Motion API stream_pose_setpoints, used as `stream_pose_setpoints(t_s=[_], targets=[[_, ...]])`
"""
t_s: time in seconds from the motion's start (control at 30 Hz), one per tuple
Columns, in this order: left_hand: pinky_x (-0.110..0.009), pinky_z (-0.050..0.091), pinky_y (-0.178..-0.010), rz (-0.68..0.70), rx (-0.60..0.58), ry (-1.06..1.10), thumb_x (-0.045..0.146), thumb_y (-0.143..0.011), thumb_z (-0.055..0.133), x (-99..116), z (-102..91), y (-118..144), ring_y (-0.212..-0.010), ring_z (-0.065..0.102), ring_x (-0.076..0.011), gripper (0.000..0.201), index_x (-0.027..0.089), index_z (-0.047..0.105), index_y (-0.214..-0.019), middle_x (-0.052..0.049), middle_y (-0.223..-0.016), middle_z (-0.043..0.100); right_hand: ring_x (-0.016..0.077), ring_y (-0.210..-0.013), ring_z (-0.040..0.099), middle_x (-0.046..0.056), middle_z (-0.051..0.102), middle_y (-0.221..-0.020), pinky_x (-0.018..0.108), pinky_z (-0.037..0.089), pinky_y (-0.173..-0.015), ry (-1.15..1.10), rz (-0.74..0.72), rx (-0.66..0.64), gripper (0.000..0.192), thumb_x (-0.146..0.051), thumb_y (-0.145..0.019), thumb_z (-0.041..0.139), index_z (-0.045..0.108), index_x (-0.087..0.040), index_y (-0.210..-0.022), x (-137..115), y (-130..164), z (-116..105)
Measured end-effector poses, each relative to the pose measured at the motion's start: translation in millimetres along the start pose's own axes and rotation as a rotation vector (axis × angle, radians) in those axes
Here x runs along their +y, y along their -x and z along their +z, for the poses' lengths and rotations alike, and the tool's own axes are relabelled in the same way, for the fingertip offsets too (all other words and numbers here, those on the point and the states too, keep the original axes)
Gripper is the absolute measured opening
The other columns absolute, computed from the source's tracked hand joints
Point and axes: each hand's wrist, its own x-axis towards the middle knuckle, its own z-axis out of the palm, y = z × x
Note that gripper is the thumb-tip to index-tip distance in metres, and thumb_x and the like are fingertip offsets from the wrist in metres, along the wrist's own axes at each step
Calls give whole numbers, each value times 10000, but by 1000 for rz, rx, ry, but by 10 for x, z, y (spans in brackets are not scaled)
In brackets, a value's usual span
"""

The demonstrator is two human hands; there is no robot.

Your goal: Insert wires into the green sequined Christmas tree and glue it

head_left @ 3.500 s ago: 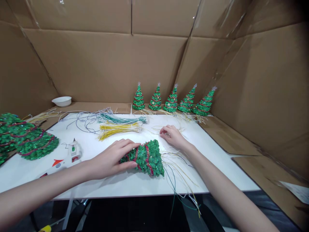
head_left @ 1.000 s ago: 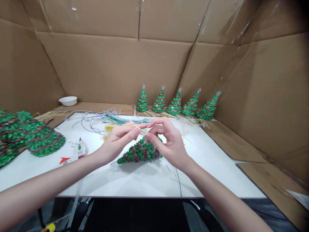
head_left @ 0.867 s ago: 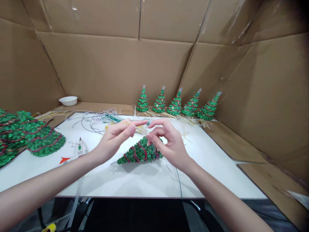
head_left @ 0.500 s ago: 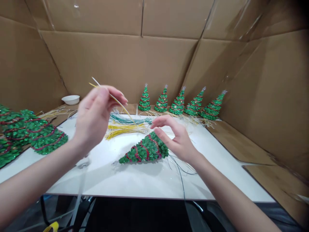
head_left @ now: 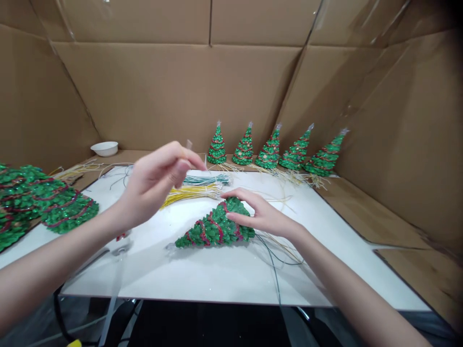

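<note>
A green decorative Christmas tree (head_left: 213,227) with red garland lies on its side on the white table, its star tip pointing left. My right hand (head_left: 253,214) grips it near its wide base, thumb on the near side and fingers over the far side. Above and to the left, my left hand (head_left: 162,176) is raised with thumb and fingers pinched together. A short pale end of a thin wire (head_left: 189,144) shows above those fingers, blurred; the rest of it is hidden. Behind the hands lie a bundle of yellow-and-white wires (head_left: 193,193) and a bundle of green wires (head_left: 208,180).
Several decorated trees (head_left: 267,149) stand in a row at the back, with loose pale wires before them. More trees (head_left: 68,205) cluster at the left edge. A white bowl (head_left: 104,149) sits back left. Dark green wires (head_left: 275,274) trail over the front edge. Cardboard walls (head_left: 162,91) enclose the table.
My right hand has come down from above the tree's base and closed on it. My left hand has moved right and slightly down; the yellow and white wire ends now barely show.
</note>
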Motion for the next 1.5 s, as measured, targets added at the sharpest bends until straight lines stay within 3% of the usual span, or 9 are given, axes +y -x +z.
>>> stream_pose_setpoints(t_s=[0.17, 0.3, 0.5, 0.73, 0.87, 0.97, 1.1, 1.37, 1.5], targets=[[-230, 395, -619, -16, -387, -310, 281, -982, 401, -29, 189, 119, -687, 547, -135, 272, 173, 650, -993, -31, -798, 612, 240, -1131, 532, 70, 571, -1196, 427, 439, -981, 41, -86, 43, 422, -369, -818, 664, 537, -265, -1206, -20, 153, 41], [-207, 392, -626, -8, -501, -343, 257, -988, 385, -103, 346, 216, -681, 567, -118, 213, 168, 579, -1000, -10, -806, 644, 231, -1129, 511, 80, 541, -1190, 407, 434, -976, 42, -179, 115, 485, -314, -789, 693, 507, -246, -1233, -5, 254, 107], [-188, 350, -538, 76, -500, -375, 261, -985, 395, -187, 467, 290, -573, 531, -105, 194, 180, 548, -898, 29, -662, 593, 251, -1099, 498, 89, 520, -1166, 421, 446, -940, 88, -300, 221, 629, -271, -718, 723, 448, -233, -1283, -15, 365, 200], [-200, 347, -528, 179, -446, -370, 251, -981, 415, -136, 525, 287, -574, 538, -103, 196, 173, 561, -876, 16, -678, 620, 277, -1147, 449, 116, 441, -1214, 427, 436, -962, 178, -328, 288, 759, -277, -694, 727, 369, -212, -1360, -90, 522, 315], [-207, 375, -552, 180, -462, -356, 243, -971, 442, -91, 539, 288, -604, 559, -107, 172, 173, 577, -891, 7, -713, 644, 321, -1268, 363, 138, 363, -1348, 487, 370, -1041, 217, -280, 300, 820, -286, -703, 713, 293, -220, -1404, -145, 554, 337], [-203, 390, -559, 164, -470, -342, 232, -963, 459, -84, 533, 302, -604, 560, -105, 160, 171, 582, -881, 8, -709, 644, 352, -1358, 270, 154, 267, -1459, 538, 302, -1099, 173, -161, 240, 937, -326, -702, 717, 174, -212, -1457, -159, 550, 323], [-202, 395, -554, 149, -487, -344, 234, -961, 460, -85, 508, 320, -595, 555, -103, 169, 166, 595, -886, 4, -703, 637, 311, -1344, 333, 144, 310, -1455, 486, 357, -1087, 72, -51, 132, 978, -345, -721, 710, 100, -226, -1477, -151, 560, 322], [-214, 381, -551, 148, -502, -324, 252, -956, 475, -50, 470, 374, -588, 533, -112, 181, 170, 622, -888, 10, -663, 606, 268, -1316, 346, 119, 349, -1366, 406, 363, -1092, 50, -168, 76, 929, -308, -706, 729, 184, -250, -1457, -193, 625, 312], [-210, 380, -562, 134, -514, -273, 219, -942, 502, -28, 461, 421, -593, 536, -107, 138, 168, 616, -883, 8, -691, 628, 275, -1370, 295, 107, 295, -1447, 422, 325, -1123, -12, -125, 10, 966, -361, -711, 733, 138, -280, -1467, -195, 653, 230]])
